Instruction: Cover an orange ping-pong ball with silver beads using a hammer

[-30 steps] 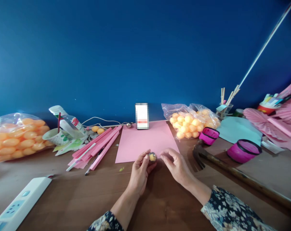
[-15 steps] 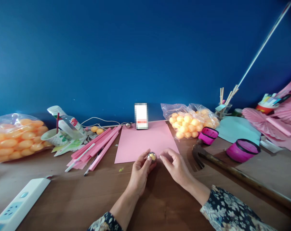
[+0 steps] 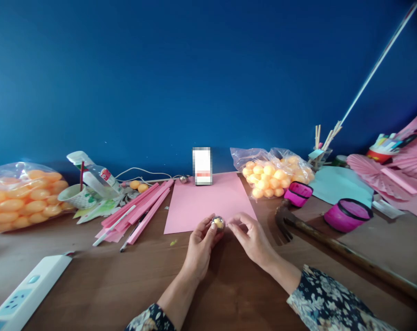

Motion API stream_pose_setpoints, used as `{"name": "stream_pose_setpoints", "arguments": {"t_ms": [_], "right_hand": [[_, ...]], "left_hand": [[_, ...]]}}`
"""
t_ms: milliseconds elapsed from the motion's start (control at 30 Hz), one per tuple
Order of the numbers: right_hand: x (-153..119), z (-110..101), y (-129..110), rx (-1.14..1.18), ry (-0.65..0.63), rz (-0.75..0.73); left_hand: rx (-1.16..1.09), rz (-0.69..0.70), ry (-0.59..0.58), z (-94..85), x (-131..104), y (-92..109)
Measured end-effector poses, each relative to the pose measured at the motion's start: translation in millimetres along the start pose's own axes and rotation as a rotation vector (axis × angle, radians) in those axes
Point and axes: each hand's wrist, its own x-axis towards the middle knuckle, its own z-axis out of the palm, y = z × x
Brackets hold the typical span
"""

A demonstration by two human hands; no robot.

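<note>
Between the thumb and fingers of my left hand [image 3: 202, 241] sits a small shiny silver ball [image 3: 218, 223] with a yellow patch facing up. Just to its right, my right hand [image 3: 247, 234] has thumb and forefinger pinched together, their tips close to the ball's side. Whether something tiny is in that pinch cannot be made out. Both hands are over the near edge of a pink sheet of paper [image 3: 208, 202] on the brown table [image 3: 125, 285]. A second silver ball [image 3: 183, 179] lies by the sheet's far left corner.
Left are pink paper strips [image 3: 139, 211], a paper cup [image 3: 78, 196], a plastic bottle [image 3: 100, 179], a bag of orange balls [image 3: 25, 197] and a power strip [image 3: 31, 289]. Right are another ball bag [image 3: 267, 177], a hammer [image 3: 333, 246] and magenta containers [image 3: 346, 217]. A phone [image 3: 202, 166] stands behind.
My right fingertips have moved very slightly left, closer to the ball. The ball has turned a little in my left hand, showing its yellow patch somewhat differently.
</note>
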Motion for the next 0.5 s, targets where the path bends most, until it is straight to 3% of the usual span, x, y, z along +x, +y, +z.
{"name": "stream_pose_setpoints", "arguments": {"t_ms": [500], "right_hand": [[0.1,-0.8,-2.2,-0.006,-0.005,0.017]], "left_hand": [[0.001,-0.019,-0.007,-0.9,-0.1,-0.8]]}}
